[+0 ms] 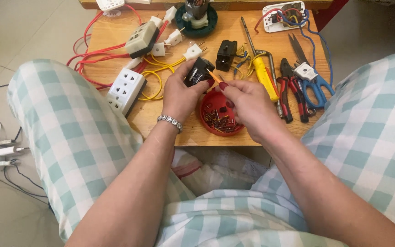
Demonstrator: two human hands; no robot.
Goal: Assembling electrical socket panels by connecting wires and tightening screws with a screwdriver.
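On the low wooden table (pixel 115 34) many electrical parts lie close together. At the left side there is a white rectangular plastic socket block (pixel 125 90), and behind it a beige square socket block (pixel 141 39); thin red wires (pixel 94 52) and yellow wires (pixel 154 73) run around them in loops. Several small white plastic plugs (pixel 175 36) with metal pins lie near these wires. A second small black plastic box (pixel 225 55) stands just behind the hands. To the right lie a yellow-handled screwdriver (pixel 264 75), red-and-black pliers (pixel 290 89) and blue-handled scissors (pixel 315 87), all side by side. At the far right corner is a white plastic plate with red and blue wires (pixel 283 16).

The left hand (pixel 181 93) wears a shiny metal bracelet (pixel 170 121) and its fingers are closed around a small black plastic socket part (pixel 198 72), which it holds above the table edge, just over the round red plastic lid (pixel 219 114). This lid is shallow and contains many small brass-coloured screws (pixel 218 120). The right hand (pixel 248 103) covers part of the lid and hides its right rim. Its thumb and fingers are pressed together on a thin orange tool (pixel 215 77), whose tip touches the black part. The legs in green-and-white checked fabric (pixel 69 123) are at both sides of the table.
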